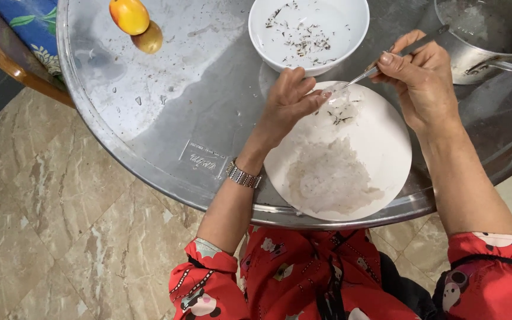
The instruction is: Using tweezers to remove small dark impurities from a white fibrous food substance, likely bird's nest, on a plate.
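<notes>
A white plate (380, 148) lies at the near edge of a round metal table (208, 112), with a pale translucent patch spread on it and a few dark specks near its far side. My left hand (285, 106) rests on the plate's far left rim, fingertips touching the pale stuff. My right hand (419, 77) grips metal tweezers (357, 78), whose tips meet the left fingertips over the plate. Just beyond stands a white bowl (351, 41) scattered with small dark bits.
A steel pot (475, 53) with a handle stands at the far right of the table. An orange-yellow fruit (129, 15) sits at the far left, mirrored in the metal. A wooden chair with a blue floral cushion (31, 29) stands left, over a marble floor.
</notes>
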